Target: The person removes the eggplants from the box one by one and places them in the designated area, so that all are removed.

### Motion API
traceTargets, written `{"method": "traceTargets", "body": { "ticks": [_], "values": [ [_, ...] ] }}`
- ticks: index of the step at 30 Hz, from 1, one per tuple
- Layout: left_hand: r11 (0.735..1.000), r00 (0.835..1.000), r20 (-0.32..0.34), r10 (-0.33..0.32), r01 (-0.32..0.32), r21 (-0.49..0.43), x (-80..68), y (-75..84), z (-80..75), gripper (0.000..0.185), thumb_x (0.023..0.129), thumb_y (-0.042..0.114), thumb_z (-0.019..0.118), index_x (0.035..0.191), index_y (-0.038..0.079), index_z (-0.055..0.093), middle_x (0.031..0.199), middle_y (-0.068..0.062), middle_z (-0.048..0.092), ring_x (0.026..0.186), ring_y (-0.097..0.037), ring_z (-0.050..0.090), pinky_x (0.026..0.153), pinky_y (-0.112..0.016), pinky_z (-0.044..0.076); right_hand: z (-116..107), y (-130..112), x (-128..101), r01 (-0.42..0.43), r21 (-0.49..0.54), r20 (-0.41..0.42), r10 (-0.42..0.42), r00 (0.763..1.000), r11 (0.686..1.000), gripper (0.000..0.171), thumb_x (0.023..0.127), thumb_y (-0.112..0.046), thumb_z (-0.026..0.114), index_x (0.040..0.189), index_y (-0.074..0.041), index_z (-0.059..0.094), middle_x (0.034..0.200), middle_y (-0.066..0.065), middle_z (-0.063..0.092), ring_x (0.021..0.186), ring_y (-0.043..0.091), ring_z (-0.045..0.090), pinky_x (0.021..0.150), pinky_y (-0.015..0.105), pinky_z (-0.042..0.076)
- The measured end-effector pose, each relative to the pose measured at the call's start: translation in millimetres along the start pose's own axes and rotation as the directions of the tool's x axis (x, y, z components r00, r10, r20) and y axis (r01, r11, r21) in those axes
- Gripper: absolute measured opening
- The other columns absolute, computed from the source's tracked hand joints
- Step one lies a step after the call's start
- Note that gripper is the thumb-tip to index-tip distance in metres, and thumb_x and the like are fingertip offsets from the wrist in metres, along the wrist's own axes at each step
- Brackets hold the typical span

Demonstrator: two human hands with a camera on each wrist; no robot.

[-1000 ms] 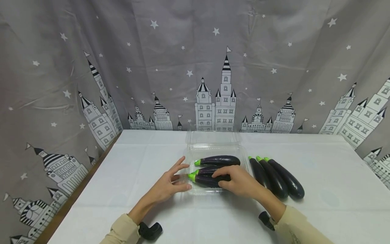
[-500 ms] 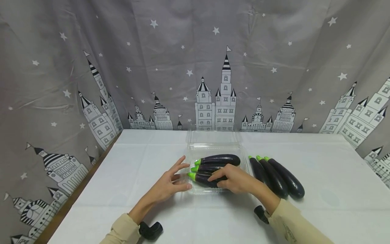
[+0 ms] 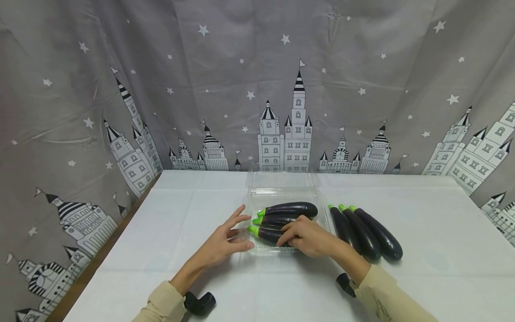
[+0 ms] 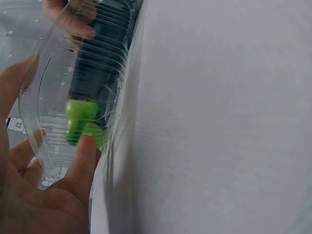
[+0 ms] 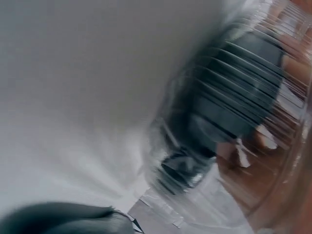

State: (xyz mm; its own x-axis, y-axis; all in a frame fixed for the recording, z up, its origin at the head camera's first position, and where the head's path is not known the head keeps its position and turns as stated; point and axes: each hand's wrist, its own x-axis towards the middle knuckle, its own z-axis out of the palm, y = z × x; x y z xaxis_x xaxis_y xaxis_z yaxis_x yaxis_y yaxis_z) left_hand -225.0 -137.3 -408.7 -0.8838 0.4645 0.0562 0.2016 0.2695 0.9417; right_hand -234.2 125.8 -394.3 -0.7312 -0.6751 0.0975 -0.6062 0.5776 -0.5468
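A clear plastic clamshell box (image 3: 287, 196) stands with its lid raised at the back. Three dark eggplants lie in it, green stems to the left: a back one (image 3: 291, 208), a middle one (image 3: 277, 220) and a near one (image 3: 267, 235). My right hand (image 3: 310, 238) reaches in from the right, fingers curled onto the body of the near eggplant, covering its right end. Spread along the box's left side is my left hand (image 3: 221, 243). In the left wrist view its thumb (image 4: 84, 161) touches the ribbed wall beside the green stems (image 4: 80, 113).
Just right of the box, three more eggplants (image 3: 364, 232) lie side by side on the white-covered table (image 3: 438, 214). A grey curtain (image 3: 225, 71) printed with castles hangs behind. Black wrist-worn devices (image 3: 200, 304) sit at both cuffs.
My right hand has moved slightly left along the near eggplant, its fingers curling more. The middle eggplant has shifted back, away from the near one. My left hand has stayed in place.
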Motion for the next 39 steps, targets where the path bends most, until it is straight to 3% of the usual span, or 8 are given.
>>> {"method": "traceTargets", "body": {
  "ticks": [11, 20, 30, 39],
  "values": [
    [0.999, 1.000, -0.007, -0.009, 0.009, 0.035, -0.6, -0.2, -0.2, 0.061, 0.080, 0.016, 0.071, 0.134, 0.011, 0.042, 0.152, 0.000, 0.007, 0.123, -0.044, 0.034, 0.098, -0.049, 0.034, 6, 6, -6, 0.025, 0.064, -0.082, -0.020, 0.996, 0.998, 0.026, 0.087, -0.002, 0.056, 0.096, -0.019, 0.073, 0.123, 0.007, 0.057, 0.103, 0.021, 0.045, 0.083, 0.042, 0.037],
    [1.000, 1.000, -0.006, -0.010, 0.010, 0.030, -0.4, 1.3, 1.6, 0.063, 0.081, 0.012, 0.071, 0.135, 0.010, 0.040, 0.152, 0.000, 0.006, 0.123, -0.044, 0.035, 0.098, -0.048, 0.034, 8, 6, -7, 0.062, 0.030, -0.118, -0.058, 0.991, 0.998, 0.025, 0.086, -0.002, 0.057, 0.096, -0.018, 0.073, 0.121, 0.007, 0.058, 0.102, 0.022, 0.046, 0.082, 0.043, 0.038],
    [0.999, 0.999, -0.045, 0.001, 0.001, 0.039, 8.2, -24.5, -0.2, 0.068, 0.077, 0.019, 0.075, 0.136, 0.013, 0.041, 0.150, 0.015, 0.009, 0.122, -0.037, 0.039, 0.096, -0.043, 0.037, 5, 6, -7, 0.073, 0.060, -0.128, -0.065, 0.990, 0.996, 0.025, 0.085, 0.001, 0.055, 0.095, -0.015, 0.072, 0.117, 0.006, 0.059, 0.104, 0.023, 0.045, 0.085, 0.044, 0.036],
    [1.000, 1.000, -0.022, 0.008, -0.007, 0.022, 3.5, -11.7, 0.4, 0.068, 0.078, 0.019, 0.074, 0.136, 0.010, 0.040, 0.152, 0.006, 0.008, 0.123, -0.041, 0.036, 0.096, -0.045, 0.038, 5, 8, -11, 0.085, 0.154, -0.141, -0.063, 0.988, 0.984, 0.028, 0.087, 0.002, 0.054, 0.101, -0.016, 0.070, 0.120, 0.002, 0.052, 0.111, 0.022, 0.044, 0.090, 0.047, 0.035]
  ]
}}
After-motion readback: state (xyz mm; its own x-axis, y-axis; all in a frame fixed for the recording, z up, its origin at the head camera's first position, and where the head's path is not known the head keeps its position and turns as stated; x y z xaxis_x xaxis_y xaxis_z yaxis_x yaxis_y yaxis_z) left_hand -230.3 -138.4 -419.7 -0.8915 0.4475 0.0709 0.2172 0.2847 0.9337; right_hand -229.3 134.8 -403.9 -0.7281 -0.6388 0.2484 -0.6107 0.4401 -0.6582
